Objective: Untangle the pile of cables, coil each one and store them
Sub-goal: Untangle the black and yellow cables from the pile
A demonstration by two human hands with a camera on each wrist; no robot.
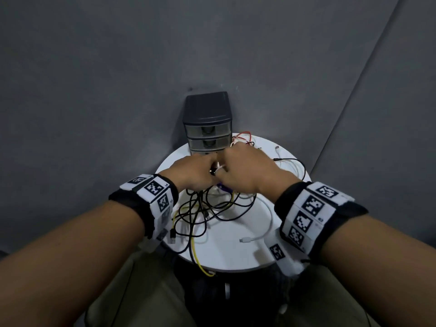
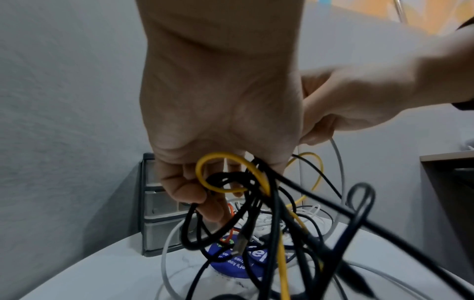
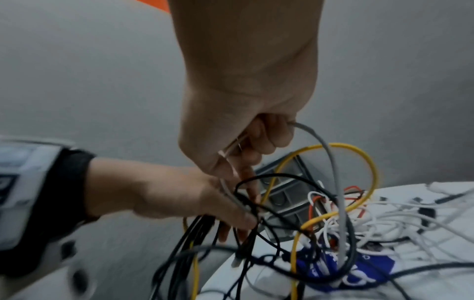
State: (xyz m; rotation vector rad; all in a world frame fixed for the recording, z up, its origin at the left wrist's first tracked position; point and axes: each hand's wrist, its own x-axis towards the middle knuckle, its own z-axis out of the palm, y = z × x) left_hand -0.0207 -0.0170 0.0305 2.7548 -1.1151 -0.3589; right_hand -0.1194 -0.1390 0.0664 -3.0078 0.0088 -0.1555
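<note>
A tangle of black, yellow, white and grey cables (image 1: 207, 208) lies on a round white table (image 1: 231, 253). My left hand (image 1: 198, 173) is lifted over the pile and grips a bunch of black cables (image 2: 277, 192) together with a yellow cable (image 2: 200, 172) looped through them. Close beside it, my right hand (image 1: 245, 166) pinches a grey cable (image 3: 330, 154) that arcs down into the heap. The two hands (image 3: 246, 142) (image 3: 179, 194) nearly touch. A dark grey drawer unit (image 1: 207, 123) with three shut drawers stands just behind them.
A blue round label (image 2: 238, 261) lies under the tangle. Red and white cables (image 1: 243, 138) sit at the table's back right beside the drawers. A white cable's plug (image 1: 245, 240) rests near the front. The yellow cable's end (image 1: 200, 265) hangs over the front edge. A grey wall is behind.
</note>
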